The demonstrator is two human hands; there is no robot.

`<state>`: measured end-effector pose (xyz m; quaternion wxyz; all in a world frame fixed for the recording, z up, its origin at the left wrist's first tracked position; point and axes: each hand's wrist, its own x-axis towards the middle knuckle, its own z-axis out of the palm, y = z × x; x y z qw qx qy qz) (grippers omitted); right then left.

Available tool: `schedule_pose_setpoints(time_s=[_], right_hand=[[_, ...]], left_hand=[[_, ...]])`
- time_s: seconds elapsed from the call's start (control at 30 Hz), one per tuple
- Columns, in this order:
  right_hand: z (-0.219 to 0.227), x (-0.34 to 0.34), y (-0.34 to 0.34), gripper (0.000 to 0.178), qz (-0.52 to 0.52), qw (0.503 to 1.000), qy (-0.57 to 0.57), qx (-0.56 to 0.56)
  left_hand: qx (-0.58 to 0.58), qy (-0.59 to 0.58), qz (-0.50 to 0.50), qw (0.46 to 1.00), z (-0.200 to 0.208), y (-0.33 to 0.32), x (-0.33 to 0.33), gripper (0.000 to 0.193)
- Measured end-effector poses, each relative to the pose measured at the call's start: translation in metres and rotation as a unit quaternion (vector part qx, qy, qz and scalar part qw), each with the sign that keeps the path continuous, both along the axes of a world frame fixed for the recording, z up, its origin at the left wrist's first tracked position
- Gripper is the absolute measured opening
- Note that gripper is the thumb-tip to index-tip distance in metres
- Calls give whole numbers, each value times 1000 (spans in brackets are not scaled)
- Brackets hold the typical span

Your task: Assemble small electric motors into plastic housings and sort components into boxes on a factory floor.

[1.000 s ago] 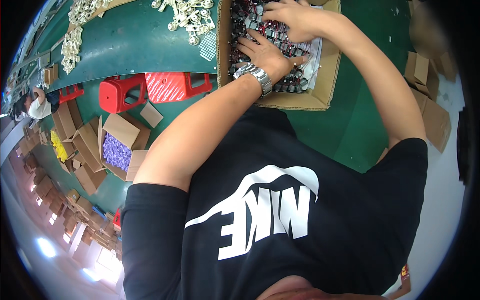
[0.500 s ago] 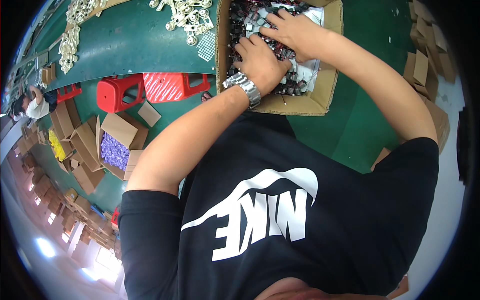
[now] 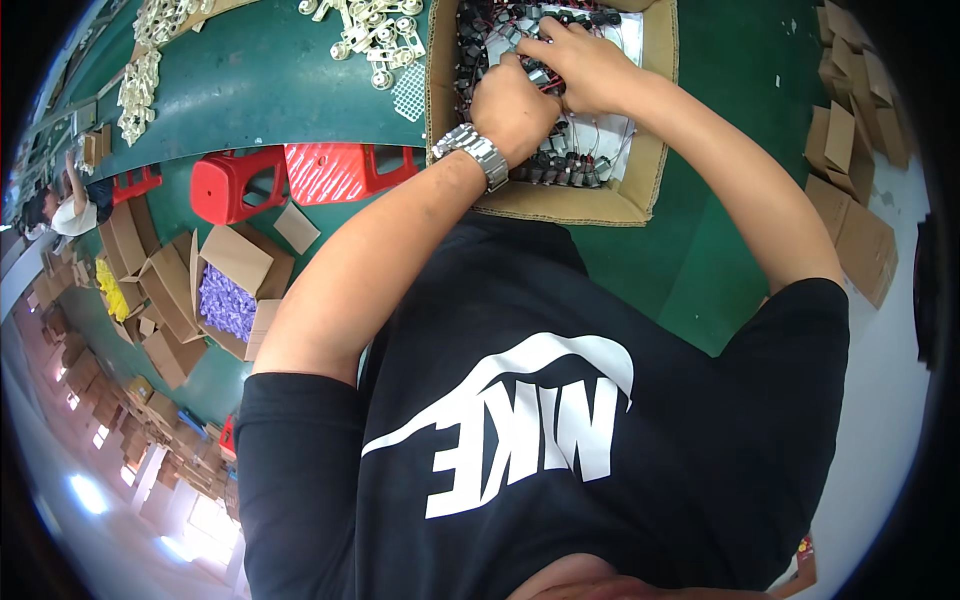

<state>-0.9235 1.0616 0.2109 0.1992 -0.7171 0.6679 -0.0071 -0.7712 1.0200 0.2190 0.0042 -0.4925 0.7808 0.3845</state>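
An open cardboard box holds many small dark and silver motors with thin red and black wires, lying on white sheets. Over it, my left hand, with a silver watch at the wrist, is closed with its fingers curled down, and what they grip is hidden. Just to its right, my right hand bends its fingers over the same motors, closed around some of the wired pieces. Between the two hands a few motors with red wires show. My fingertips are partly hidden from view.
Cream plastic parts and a white grid piece lie on the green table at left. Red stools stand below it. Farther left are cartons, one with purple pieces, and a person. More cartons stand at right.
Both hands have drawn closer together, and their spread fingers have curled in. My left hand has shifted slightly left and up. More of the motors and white sheet at the box's near end shows.
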Motion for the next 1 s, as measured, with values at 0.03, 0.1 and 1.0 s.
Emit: schedule_pose_setpoints(time_s=[0.03,0.1,1.0], right_hand=[[3,0,-1,73,-20,1000,-17,-13],[1,1,-6,71,-45,997,-59,-5],[299,97,-130,24,-100,985,-95,-102]], left_hand=[[-12,13,12,1000,0,-3,0,58],[-9,14,10,1000,1,-12,1,53],[-36,306,-8,951,246,-154,86,17]])
